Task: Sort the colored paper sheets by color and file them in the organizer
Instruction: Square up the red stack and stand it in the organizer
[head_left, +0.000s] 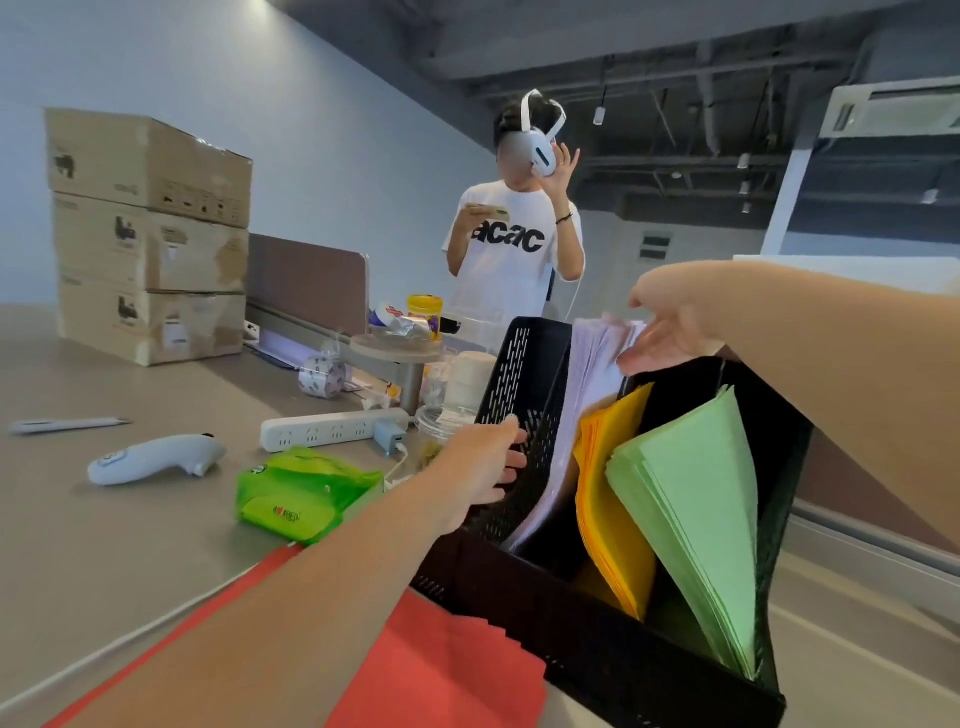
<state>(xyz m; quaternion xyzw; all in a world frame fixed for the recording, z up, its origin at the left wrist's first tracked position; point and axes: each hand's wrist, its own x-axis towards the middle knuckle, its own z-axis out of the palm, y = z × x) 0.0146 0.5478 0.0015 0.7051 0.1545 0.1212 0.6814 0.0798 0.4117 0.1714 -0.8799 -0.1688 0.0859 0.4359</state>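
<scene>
**Fig.** Sorting coloured paper, late stage (judged). Landmark: the black perforated plastic organizer (524, 374) on the grey counter (130, 545); three compartments show.

**Contents, from its left wall rightward:**
- Pale lavender paper sheets (587, 374), upright and leaning on the left wall.
- Yellow-orange paper sheets (608, 493) in the middle compartment, slumped.
- Light green paper sheets (691, 493) in the right compartment, fanned and tilted toward the viewer.

**Progress:** three colours appear filed. Flat red paper sheets (452, 670) lie on the counter just in front-left of the organizer, partly under the left forearm, not yet filed. So approx. one colour is left. Whether a free compartment exists for it can't be told.

**Hands:**
- Left hand (483, 462) is outside the organizer's left wall. Its fingers (517, 441) lie slightly bent against the perforated face and hold nothing, prob. steadying it.
- Right hand (670, 322) is over the organizer's far end. Thumb and fingers are spread wide, w/ fingertips at the lavender sheets' top edge and not closed on them, prob. squaring the stack.

**Left of the organizer:** a green plastic wipes packet (301, 488) and a white power strip (332, 428). Behind the organizer stands a person in a white T-shirt (514, 249).
</scene>
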